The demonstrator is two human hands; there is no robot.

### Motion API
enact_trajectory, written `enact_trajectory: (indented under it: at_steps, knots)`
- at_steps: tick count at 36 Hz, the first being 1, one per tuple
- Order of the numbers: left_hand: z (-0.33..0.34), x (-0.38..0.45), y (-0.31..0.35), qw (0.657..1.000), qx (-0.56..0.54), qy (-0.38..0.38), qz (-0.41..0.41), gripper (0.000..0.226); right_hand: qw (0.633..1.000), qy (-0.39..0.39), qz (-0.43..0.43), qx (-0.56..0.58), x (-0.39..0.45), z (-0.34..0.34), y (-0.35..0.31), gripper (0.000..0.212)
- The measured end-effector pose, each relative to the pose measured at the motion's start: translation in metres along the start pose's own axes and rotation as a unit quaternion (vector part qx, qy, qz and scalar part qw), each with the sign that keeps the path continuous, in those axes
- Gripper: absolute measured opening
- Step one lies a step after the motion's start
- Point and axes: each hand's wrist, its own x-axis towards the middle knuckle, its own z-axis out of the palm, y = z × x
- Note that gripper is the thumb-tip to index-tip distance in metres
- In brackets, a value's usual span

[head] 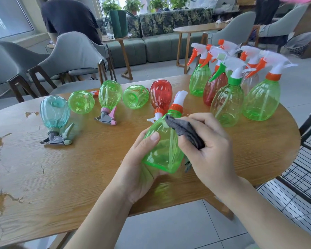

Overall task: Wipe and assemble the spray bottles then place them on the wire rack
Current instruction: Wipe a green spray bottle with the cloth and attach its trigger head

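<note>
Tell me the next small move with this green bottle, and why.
Probably drag the cloth down the bottle toward its base. The right hand presses the cloth near the shoulder, the left hand holds the base, and the lower body looks unwiped.

Both hands raised together, forearms reaching in from below.

The left hand cups the base of a green spray bottle from beneath, thumb laid flat along its side, fingers curled under it. The right hand, just beside and slightly above the left, has its fingers curled round a grey cloth, pressing it onto the bottle's shoulder, wrist bent inward.
</note>
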Motion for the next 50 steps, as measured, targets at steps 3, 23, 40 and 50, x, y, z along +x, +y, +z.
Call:
enact_trajectory:
  at_steps: [3, 23, 40, 50]
  knots:
    - [0.002, 0.000, 0.001, 1.000, 0.018, 0.007, -0.010, 0.072, 0.999, 0.009, 0.039, -0.015, 0.003, -0.001, 0.003, 0.028]
    - [0.005, -0.006, 0.009, 0.989, -0.113, 0.010, -0.096, 0.059, 0.966, -0.079, -0.232, -0.087, -0.019, 0.012, -0.005, 0.022]
    - [0.007, -0.001, 0.004, 0.999, -0.045, 0.019, -0.011, 0.062, 1.000, 0.004, 0.029, 0.012, 0.002, -0.002, 0.004, 0.022]
    - [0.002, 0.000, 0.001, 1.000, 0.007, 0.009, -0.008, 0.087, 1.000, -0.006, 0.009, -0.018, 0.000, -0.002, 0.000, 0.028]
